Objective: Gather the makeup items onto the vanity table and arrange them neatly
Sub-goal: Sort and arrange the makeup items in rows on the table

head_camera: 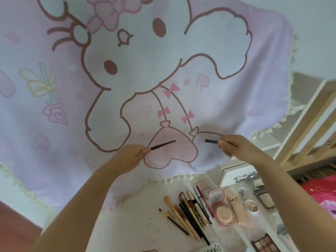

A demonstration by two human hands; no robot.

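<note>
Left hand (135,155) pinches a thin dark pencil (162,144) by its near end, tip pointing right and slightly up, raised in front of the cloth (54,142). Right hand (230,143) is closed on a short dark cap (211,141) that sticks out left toward the pencil tip; the two are apart, with a gap between them. A thin dark stick also shows past the right fingers on the far side, too blurred to say what it is. Both hands are up above the worktop (145,220), forearms reaching in from below. On the worktop below: a row of brushes (179,215) and pencils lying side by side at a slant, a red liner (204,201) beside them, then an open pink compact (221,208) with its mirror up, a beige tube (238,210), a round white jar (242,192), a small round palette (251,205), a square compact (266,200), and an eyeshadow palette (265,243) near the bottom edge. The pink cartoon-print cloth hangs behind, its fringe at the worktop's back edge.
</note>
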